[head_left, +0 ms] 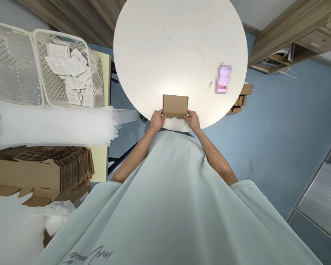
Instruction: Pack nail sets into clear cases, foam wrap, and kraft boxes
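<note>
A small brown cardboard box (175, 105) lies on the round white table (179, 48), close to the edge nearest me. Its lid looks closed down, and the near side faces my body. My left hand (157, 120) grips the box's near left corner, fingers bent against the side. At the near right corner my right hand (192, 120) holds the box in the same way, thumb toward the front edge. The fingertips under and behind the cardboard are partly hidden.
A blurred pink phone-like object (223, 78) lies on the table's right. At left, a white basket (97, 79) holds white cards, beside translucent sheets (55, 125) and stacked flattened cardboard boxes (74, 173). Small brown boxes (240, 100) stand beyond the table's right edge.
</note>
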Demonstrator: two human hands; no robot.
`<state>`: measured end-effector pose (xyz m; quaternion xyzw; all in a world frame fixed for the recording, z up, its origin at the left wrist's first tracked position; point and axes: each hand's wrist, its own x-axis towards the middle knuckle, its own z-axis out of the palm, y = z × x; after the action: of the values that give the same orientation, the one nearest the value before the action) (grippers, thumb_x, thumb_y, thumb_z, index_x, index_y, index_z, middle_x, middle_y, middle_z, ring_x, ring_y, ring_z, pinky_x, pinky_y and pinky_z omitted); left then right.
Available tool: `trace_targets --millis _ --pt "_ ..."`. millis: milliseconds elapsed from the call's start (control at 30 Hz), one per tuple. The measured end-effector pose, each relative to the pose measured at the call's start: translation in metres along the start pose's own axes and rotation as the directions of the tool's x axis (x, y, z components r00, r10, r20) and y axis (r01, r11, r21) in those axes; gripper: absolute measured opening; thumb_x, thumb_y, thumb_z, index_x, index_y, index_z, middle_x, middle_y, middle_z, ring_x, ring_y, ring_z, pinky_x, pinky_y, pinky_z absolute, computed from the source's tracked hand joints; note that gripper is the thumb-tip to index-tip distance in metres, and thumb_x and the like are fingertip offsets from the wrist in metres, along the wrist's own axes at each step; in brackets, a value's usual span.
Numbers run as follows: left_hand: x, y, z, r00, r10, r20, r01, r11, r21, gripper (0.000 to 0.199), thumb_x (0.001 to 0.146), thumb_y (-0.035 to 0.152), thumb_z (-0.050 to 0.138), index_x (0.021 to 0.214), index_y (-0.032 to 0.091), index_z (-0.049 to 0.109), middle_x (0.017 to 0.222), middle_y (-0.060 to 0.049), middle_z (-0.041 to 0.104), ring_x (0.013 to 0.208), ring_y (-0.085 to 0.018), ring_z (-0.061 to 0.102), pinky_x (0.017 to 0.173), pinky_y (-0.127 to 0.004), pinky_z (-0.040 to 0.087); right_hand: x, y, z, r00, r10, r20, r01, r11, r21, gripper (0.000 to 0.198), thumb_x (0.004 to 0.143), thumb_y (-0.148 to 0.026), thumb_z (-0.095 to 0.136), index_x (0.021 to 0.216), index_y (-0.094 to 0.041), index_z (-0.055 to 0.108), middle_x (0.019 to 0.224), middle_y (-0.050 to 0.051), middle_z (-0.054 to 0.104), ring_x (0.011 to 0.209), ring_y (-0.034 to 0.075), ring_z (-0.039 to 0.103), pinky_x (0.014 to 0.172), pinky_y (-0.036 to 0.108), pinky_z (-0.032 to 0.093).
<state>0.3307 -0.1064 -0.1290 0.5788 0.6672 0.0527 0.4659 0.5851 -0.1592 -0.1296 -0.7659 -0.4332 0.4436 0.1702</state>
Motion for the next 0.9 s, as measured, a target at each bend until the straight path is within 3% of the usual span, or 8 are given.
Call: trace_targets --millis 100,233,300,433,533,700,900 --pt "-0.001 0.002 -0.005 1.0 0.028 -0.001 -0.028 0.998 -0.057 0.036 0.097 0.02 0.071 0.132 0.02 0.082 0.133 -0.016 0.072 0.109 -0.032 0.077 0.112 -0.05 0.06 0.0 -0.005 -0.007 0.999 -0.032 0.013 0.031 0.997 0.072 0.042 0.099 -0.043 0.072 0.133 -0.02 0.08 0.152 0.019 0.073 0.121 0.032 0.079 0.121 0.054 0.062" --pt "-0.016 0.012 -0.023 0.995 0.102 -0.022 -0.105 0.979 -0.174 0.037 0.106 0.039 0.069 0.134 0.018 0.081 0.149 -0.017 0.074 0.125 -0.031 0.077 0.113 -0.044 0.061 -0.01 -0.016 -0.027 0.998 -0.063 -0.016 0.065 0.972 0.227 0.057 0.098 -0.068 0.075 0.129 -0.021 0.084 0.159 0.015 0.073 0.142 0.035 0.073 0.123 0.053 0.062" --pt "-0.027 0.018 -0.034 0.992 0.118 -0.034 -0.123 0.97 -0.208 0.046 0.11 0.051 0.064 0.134 0.017 0.081 0.147 -0.017 0.078 0.13 -0.033 0.077 0.114 -0.044 0.061 -0.016 -0.023 -0.038 0.996 -0.085 -0.011 0.084 0.958 0.276 0.065 0.097 -0.078 0.071 0.127 -0.022 0.086 0.151 0.013 0.079 0.139 0.035 0.076 0.125 0.055 0.061" --pt "-0.04 0.028 -0.047 0.999 0.042 -0.033 -0.048 0.977 -0.21 0.057 0.112 0.066 0.058 0.126 0.017 0.085 0.128 -0.017 0.086 0.12 -0.035 0.081 0.112 -0.047 0.061 -0.02 -0.032 -0.053 0.995 -0.096 0.029 0.084 0.958 0.273 0.077 0.096 -0.09 0.065 0.125 -0.022 0.088 0.135 0.013 0.086 0.129 0.037 0.08 0.122 0.057 0.061" --pt "-0.038 0.029 -0.047 1.0 0.022 -0.017 -0.026 0.967 -0.254 0.054 0.111 0.062 0.062 0.131 0.017 0.083 0.133 -0.017 0.084 0.116 -0.034 0.083 0.11 -0.046 0.062 -0.016 -0.033 -0.053 0.995 -0.087 0.046 0.071 0.96 0.272 0.082 0.094 -0.093 0.066 0.132 -0.023 0.086 0.144 0.014 0.083 0.129 0.035 0.079 0.121 0.056 0.061" --pt "-0.027 0.023 -0.04 0.998 0.051 -0.02 -0.055 0.929 -0.366 0.061 0.11 0.058 0.068 0.158 0.02 0.069 0.138 -0.016 0.08 0.106 -0.027 0.082 0.104 -0.041 0.064 -0.009 -0.032 -0.044 0.995 -0.091 0.037 0.076 0.953 0.292 0.086 0.097 -0.091 0.064 0.153 -0.027 0.075 0.164 0.014 0.071 0.136 0.033 0.074 0.121 0.052 0.061" --pt "-0.015 0.018 -0.038 0.997 0.077 -0.026 -0.081 0.931 -0.356 0.059 0.108 0.057 0.073 0.158 0.024 0.071 0.128 -0.013 0.081 0.102 -0.025 0.078 0.102 -0.041 0.063 -0.007 -0.035 -0.043 0.995 -0.081 0.052 0.065 0.962 0.267 0.075 0.104 -0.081 0.063 0.16 -0.03 0.07 0.166 0.012 0.07 0.134 0.03 0.074 0.121 0.051 0.06"
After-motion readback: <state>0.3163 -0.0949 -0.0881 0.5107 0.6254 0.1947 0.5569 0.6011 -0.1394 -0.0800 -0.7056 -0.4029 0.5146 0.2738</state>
